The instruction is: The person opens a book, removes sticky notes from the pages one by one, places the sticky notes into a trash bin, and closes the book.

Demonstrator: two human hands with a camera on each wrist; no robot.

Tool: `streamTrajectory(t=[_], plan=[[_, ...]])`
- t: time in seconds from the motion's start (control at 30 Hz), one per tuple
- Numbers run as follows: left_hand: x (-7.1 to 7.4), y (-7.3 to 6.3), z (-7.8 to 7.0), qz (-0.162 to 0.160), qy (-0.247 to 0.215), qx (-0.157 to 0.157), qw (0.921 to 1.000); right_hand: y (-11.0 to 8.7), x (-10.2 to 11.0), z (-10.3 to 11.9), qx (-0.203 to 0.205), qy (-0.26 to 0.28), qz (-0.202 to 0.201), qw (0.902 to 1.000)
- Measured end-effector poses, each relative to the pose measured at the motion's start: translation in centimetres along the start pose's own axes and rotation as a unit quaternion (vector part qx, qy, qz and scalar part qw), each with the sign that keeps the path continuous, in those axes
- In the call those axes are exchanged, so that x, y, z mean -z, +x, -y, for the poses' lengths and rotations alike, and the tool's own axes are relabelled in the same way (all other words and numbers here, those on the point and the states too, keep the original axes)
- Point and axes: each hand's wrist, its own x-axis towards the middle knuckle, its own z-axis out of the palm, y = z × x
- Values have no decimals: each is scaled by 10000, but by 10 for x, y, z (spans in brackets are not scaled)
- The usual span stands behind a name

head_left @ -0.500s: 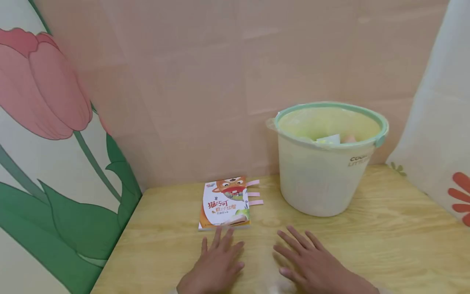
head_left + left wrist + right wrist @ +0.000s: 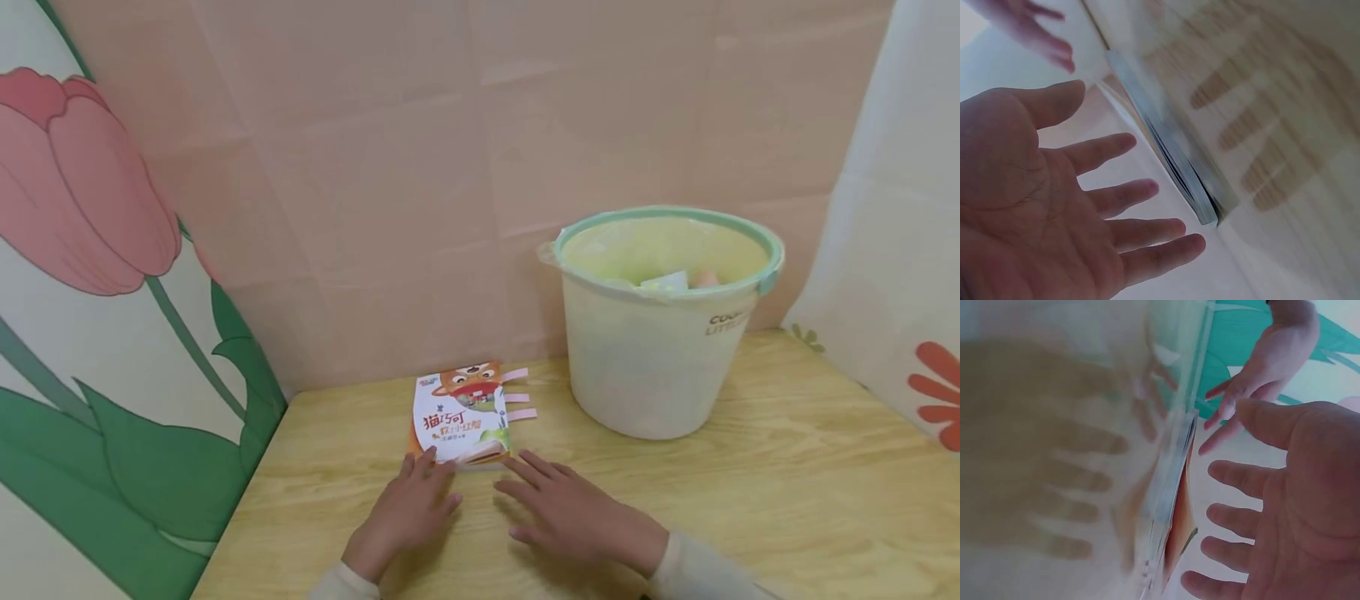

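- My right grip has just moved left, and its fingertips are now by the near right corner of the book.
- My left grip has moved up a little too, and its fingertips are now at the near left corner.
- The book looks like it has stayed put. I think both grips are now close enough to take it, but neither has hold of it yet.
- Both grips have their fingers spread out, with nothing in them. I can't tell if any fingertip touches the book.
- The book lies on the worktop, picture side up, just ahead of my grips and about between them.
- Its pink tabs stick out on the right, ahead of my right grip.
- The bucket stands farther ahead and to the right of that grip, with some things inside.
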Motion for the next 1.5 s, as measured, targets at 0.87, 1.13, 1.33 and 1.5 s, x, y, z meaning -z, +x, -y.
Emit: streamTrajectory(t=[0.87,1.13,1.33,1.5], plan=[[3,11,6,-199,1004,370,9941,45,-4,-4,-148,252,936,9952],[5,12,6,-532,1180,435,9906,35,3,6,-104,149,1219,9924],[7,15,3,-521,1283,96,9903,22,3,10,106,-49,948,9954],[10,25,15,-541,1323,-138,9896,23,-4,5,469,-200,570,9971]])
